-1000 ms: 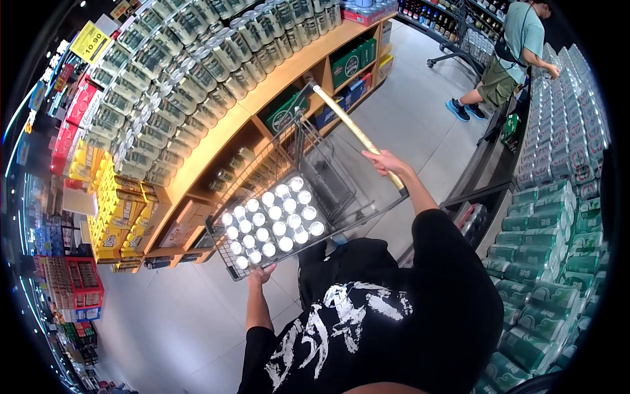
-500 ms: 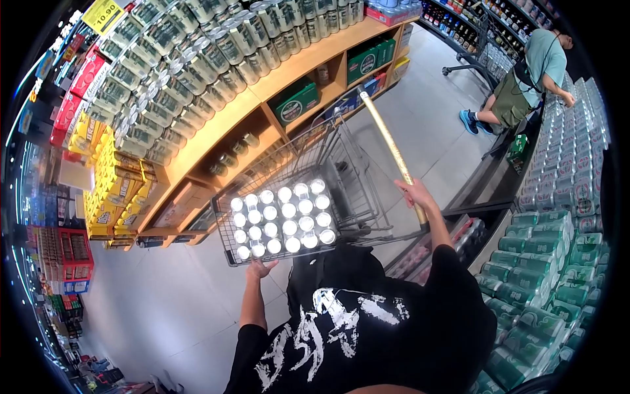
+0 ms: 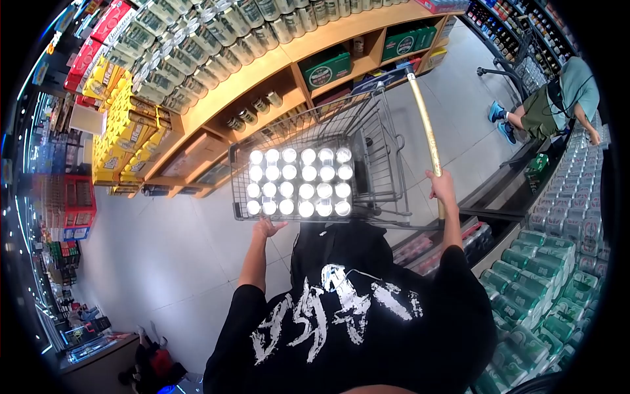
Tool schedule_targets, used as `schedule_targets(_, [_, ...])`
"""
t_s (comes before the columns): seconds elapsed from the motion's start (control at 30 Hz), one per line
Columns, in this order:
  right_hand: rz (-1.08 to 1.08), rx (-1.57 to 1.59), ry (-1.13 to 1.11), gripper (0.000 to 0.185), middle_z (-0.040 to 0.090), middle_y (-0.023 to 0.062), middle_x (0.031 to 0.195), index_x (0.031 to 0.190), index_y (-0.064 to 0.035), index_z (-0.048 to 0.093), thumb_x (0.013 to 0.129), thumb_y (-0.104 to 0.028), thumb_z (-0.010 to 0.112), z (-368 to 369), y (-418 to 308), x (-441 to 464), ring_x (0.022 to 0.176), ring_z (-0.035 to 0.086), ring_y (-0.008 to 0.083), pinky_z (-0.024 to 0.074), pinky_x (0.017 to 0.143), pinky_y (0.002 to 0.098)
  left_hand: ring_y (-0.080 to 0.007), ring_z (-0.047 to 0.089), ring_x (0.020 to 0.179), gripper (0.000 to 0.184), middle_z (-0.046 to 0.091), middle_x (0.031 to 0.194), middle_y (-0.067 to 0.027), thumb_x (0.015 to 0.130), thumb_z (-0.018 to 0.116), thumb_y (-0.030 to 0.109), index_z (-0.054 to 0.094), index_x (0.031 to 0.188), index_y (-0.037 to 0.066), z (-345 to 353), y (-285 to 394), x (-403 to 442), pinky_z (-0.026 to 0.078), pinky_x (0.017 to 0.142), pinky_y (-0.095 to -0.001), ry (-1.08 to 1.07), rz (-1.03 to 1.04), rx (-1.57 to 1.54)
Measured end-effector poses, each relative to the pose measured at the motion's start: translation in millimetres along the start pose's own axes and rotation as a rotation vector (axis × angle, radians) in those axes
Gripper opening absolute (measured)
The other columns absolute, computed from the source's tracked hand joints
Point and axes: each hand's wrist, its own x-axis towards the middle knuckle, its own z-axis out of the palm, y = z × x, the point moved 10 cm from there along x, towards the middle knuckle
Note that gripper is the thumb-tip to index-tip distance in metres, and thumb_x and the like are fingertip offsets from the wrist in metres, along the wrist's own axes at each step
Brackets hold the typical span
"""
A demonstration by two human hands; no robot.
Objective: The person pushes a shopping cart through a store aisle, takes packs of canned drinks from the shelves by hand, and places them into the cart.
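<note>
Shopping cart (image 3: 369,161), one, on the floor (image 3: 184,262) beside the wooden shelf (image 3: 287,51); silver-topped cans (image 3: 309,173) packed in its basket (image 3: 237,211); right hand (image 3: 443,186) curled round the yellow handle (image 3: 426,125); left hand (image 3: 266,228) at the near rim (image 3: 252,218), thumb spread, whether gripping I cannot tell

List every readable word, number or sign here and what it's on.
"Budweiser": red carton, upper left.
Yellow cartons, green carton: lettering too blurred to read.
Cart handle: print too small.
Black shirt: white brushed marks, unreadable.
Other labels: too small or blurred.
</note>
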Motion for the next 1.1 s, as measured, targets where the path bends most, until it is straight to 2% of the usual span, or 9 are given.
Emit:
schedule_targets(0.13, [0.008,0.28,-0.284,0.038,0.038,0.0007,0.042,0.063,-0.0078,0.044,0.084,-0.031,0.065,18,14,19,0.033,0.042,0.0128,0.0329,0.033,0.0258,-0.0338,0.011,0.141,0.122,0.005,0.151,-0.0262,0.069,0.027,0.089,0.008,0.144,-0.006,-10,10,-21,0.022,0.112,-0.0369,-0.02,-0.059,-0.028])
schedule_targets(0.23, [0.019,0.308,-0.315,0.043,0.039,0.0003,0.043,0.06,-0.0122,0.04,0.084,-0.037,0.065,19,4,23,0.032,0.039,0.0122,0.0302,0.034,0.0248,-0.0359,0.006,0.141,0.116,0.006,0.151,-0.0253,0.073,0.024,0.086,0.006,0.145,-0.003,10,1,9,0.022,0.113,-0.0383,0.021,-0.017,0.006])
schedule_targets(0.27, [0.012,0.257,-0.298,0.043,0.039,0.0003,0.043,0.06,-0.011,0.041,0.084,-0.037,0.065,17,6,31,0.033,0.04,0.0124,0.0307,0.034,0.0254,-0.0362,0.038,0.13,0.113,0.016,0.149,-0.0276,0.071,0.027,0.088,0.023,0.145,0.003,6,-2,14,0.035,0.106,-0.0398,0.158,-0.029,0.024])
schedule_targets(0.3, [0.015,0.186,-0.256,0.042,0.039,0.0003,0.043,0.061,-0.0098,0.043,0.084,-0.036,0.065,14,8,38,0.033,0.041,0.0124,0.0313,0.034,0.0257,-0.037,0.038,0.13,0.111,0.016,0.149,-0.0272,0.072,0.025,0.087,0.024,0.144,0.002,6,-2,15,0.035,0.106,-0.0401,0.161,-0.033,0.016])
schedule_targets(0.37, [0.012,0.05,-0.166,0.04,0.04,0.0003,0.044,0.062,-0.0076,0.045,0.083,-0.036,0.065,7,10,51,0.033,0.042,0.0125,0.0324,0.034,0.0263,-0.0377,0.01,0.14,0.113,0.005,0.151,-0.0256,0.075,0.022,0.085,0.004,0.146,-0.001,16,0,22,0.025,0.111,-0.0404,0.012,-0.013,0.02])
schedule_targets(0.57, [-0.024,-0.056,-0.05,0.036,0.042,0.0014,0.045,0.069,-0.0008,0.053,0.082,-0.032,0.065,3,-13,69,0.034,0.045,0.0132,0.0364,0.034,0.0286,-0.0395,0.024,0.136,0.112,0.007,0.149,-0.0301,0.075,0.023,0.085,0.013,0.145,-0.002,-12,15,-13,0.026,0.111,-0.0409,-0.027,-0.086,-0.096])
schedule_targets(0.73, [-0.103,-0.106,-0.01,0.034,0.047,0.0037,0.047,0.069,0.0002,0.055,0.081,-0.03,0.065,11,-37,91,0.035,0.048,0.0141,0.0369,0.034,0.0283,-0.0393,0.017,0.138,0.108,0.009,0.149,-0.03,0.078,0.028,0.081,0.015,0.145,-0.002,-8,14,-8,0.024,0.112,-0.0405,0.096,-0.091,-0.22])
schedule_targets(0.87, [-0.133,-0.147,-0.006,0.032,0.049,0.0048,0.047,0.07,0.0009,0.056,0.081,-0.028,0.065,23,-53,108,0.035,0.05,0.0147,0.0383,0.035,0.0286,-0.0377,0.042,0.127,0.097,0.013,0.15,-0.0255,0.081,0.034,0.076,0.027,0.143,0.003,-14,6,-19,0.039,0.102,-0.0436,0.325,-0.158,-0.34])
schedule_targets(1.1, [-0.178,-0.183,0.01,0.03,0.049,0.0052,0.047,0.07,0.002,0.057,0.079,-0.025,0.065,36,-87,109,0.036,0.051,0.015,0.0386,0.035,0.0293,-0.0411,0.047,0.121,0.095,0.017,0.15,-0.0217,0.081,0.034,0.076,0.023,0.144,0.006,-19,0,-23,0.043,0.098,-0.0458,0.237,-0.258,-0.33])
